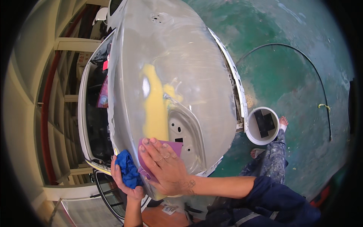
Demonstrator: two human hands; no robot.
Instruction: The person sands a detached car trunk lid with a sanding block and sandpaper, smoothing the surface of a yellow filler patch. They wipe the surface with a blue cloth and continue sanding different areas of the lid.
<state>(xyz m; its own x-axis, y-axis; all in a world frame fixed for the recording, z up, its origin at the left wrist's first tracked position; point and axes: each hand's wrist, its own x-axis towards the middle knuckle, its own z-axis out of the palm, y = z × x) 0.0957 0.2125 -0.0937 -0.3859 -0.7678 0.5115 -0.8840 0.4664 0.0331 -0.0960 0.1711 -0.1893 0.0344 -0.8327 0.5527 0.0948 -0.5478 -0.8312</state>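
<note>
My right hand [164,166] lies flat, fingers stretched out, over a purple sheet of sandpaper [176,147], pressing it against a bare grey car body panel [189,49]. The sheet's near edge curls up by my thumb. Just beyond my fingertips runs a smooth strip of yellow filler [155,113], with smaller yellow patches beside it. A crumpled blue cloth [128,170] is gripped in my left hand [126,185] at the panel's left edge, close to the right hand. To the right of the filler is a recessed area [185,130] with several holes.
A white bucket [248,132] with dark blocks inside stands on the green floor [276,72], near a foot and a spattered trouser leg [274,155]. A dark hose [317,70] curves across the floor. The car's window opening [96,125] lies left of the panel.
</note>
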